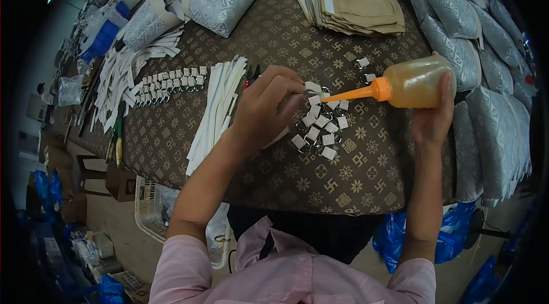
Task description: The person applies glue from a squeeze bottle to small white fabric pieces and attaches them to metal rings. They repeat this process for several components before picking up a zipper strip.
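My right hand (437,112) is wrapped round a glue-like squeeze bottle (423,82) with an orange nozzle, tilted so that its tip points left. The tip is close to a small white tab piece (312,87) at the fingertips of my left hand (269,101), whose fingers are pinched on something thin. Below the nozzle lies a pile of white tabs with metal rings (320,126). Two similar pieces (362,63) lie apart, up and left of the bottle. Left of my left hand are long white strips (214,115).
Rows of ringed tabs (171,82) lie at the left on the patterned table (274,184). Tan fabric pieces (366,1) are stacked at the back. Silver patterned bags (223,1) stand back left, with more stacked along the right (497,138). Green-and-yellow-handled tools (119,144) lie at the left edge.
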A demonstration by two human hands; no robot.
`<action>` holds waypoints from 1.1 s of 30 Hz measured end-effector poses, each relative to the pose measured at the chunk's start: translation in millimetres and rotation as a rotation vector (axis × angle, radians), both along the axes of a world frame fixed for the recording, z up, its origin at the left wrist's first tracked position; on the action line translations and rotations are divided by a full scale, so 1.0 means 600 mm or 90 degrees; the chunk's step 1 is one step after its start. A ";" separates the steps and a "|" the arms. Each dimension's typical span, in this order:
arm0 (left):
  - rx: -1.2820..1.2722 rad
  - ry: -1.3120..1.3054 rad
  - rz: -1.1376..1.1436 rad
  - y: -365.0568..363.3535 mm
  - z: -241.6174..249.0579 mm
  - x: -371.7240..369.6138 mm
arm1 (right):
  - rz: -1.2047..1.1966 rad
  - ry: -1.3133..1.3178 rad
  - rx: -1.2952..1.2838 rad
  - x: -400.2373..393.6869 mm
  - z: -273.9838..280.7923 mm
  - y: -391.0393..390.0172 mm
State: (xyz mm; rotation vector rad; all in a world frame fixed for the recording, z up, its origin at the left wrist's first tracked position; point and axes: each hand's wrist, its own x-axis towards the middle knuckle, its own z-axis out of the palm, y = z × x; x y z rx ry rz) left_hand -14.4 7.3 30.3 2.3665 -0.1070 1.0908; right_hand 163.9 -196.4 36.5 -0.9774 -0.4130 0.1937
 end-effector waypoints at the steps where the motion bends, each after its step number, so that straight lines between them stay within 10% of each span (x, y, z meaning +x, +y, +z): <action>1: 0.006 -0.007 0.012 0.002 -0.002 0.002 | 0.012 -0.007 0.006 0.000 -0.003 -0.001; 18: -0.360 0.064 0.568 0.220 -0.074 -0.263 | 0.125 0.109 0.089 0.036 -0.016 -0.018; 33: -0.231 0.179 0.757 0.229 -0.089 -0.231 | 0.093 0.098 0.033 0.032 -0.020 -0.010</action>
